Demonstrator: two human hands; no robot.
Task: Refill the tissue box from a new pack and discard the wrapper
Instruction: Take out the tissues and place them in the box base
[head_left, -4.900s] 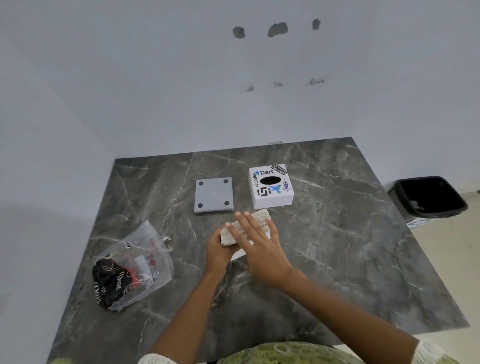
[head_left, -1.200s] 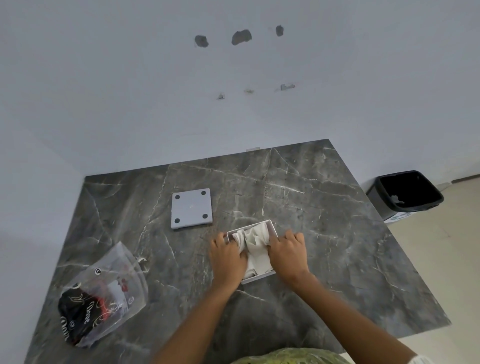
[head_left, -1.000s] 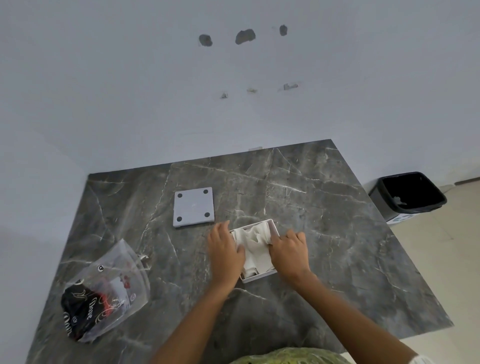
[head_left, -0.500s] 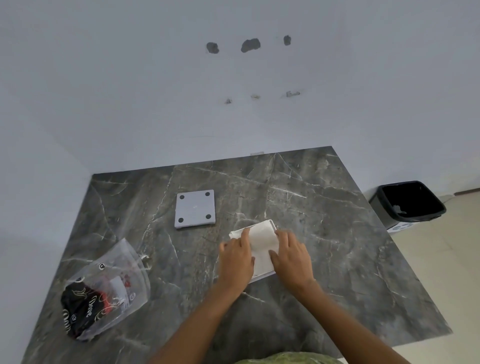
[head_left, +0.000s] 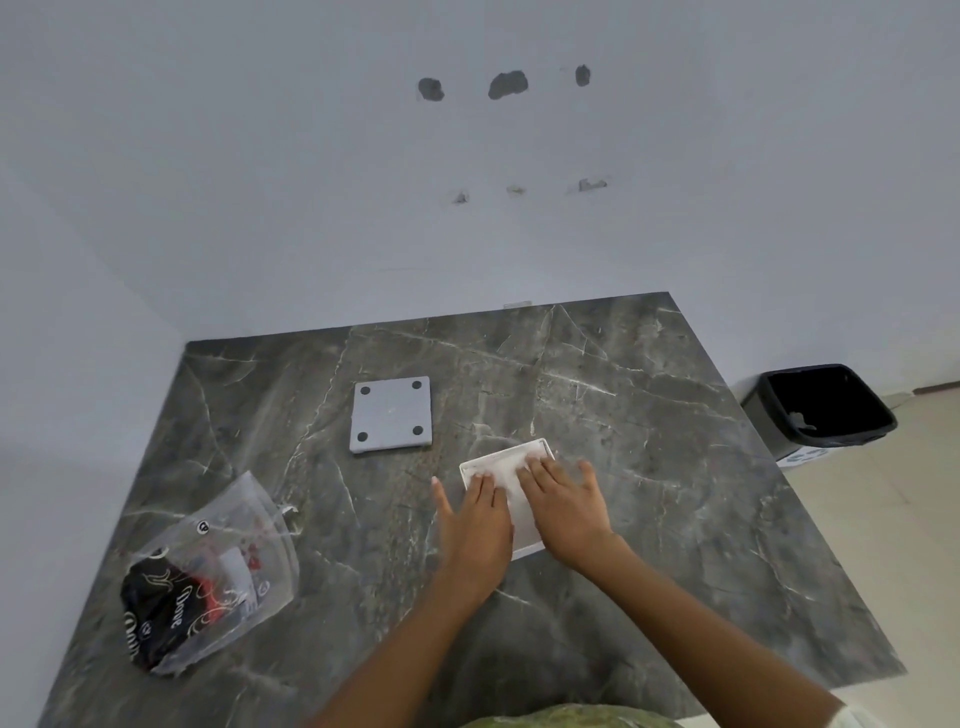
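The white tissue box lies upside down just right of centre on the dark marble table, its open underside filled with white tissues. Both hands press flat on them, fingers spread and grasping nothing: left hand, right hand. Its grey base panel lies apart, up-left. The clear wrapper sits lower left; a black bin stands at far right.

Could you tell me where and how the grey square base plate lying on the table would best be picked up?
The base plate lies flat, foot pads up, apart from the tissue box that both hands press. Probably pinch two opposite edges from above; its left and right sides have bare table beside them. Being thin, one edge may need tipping up first.
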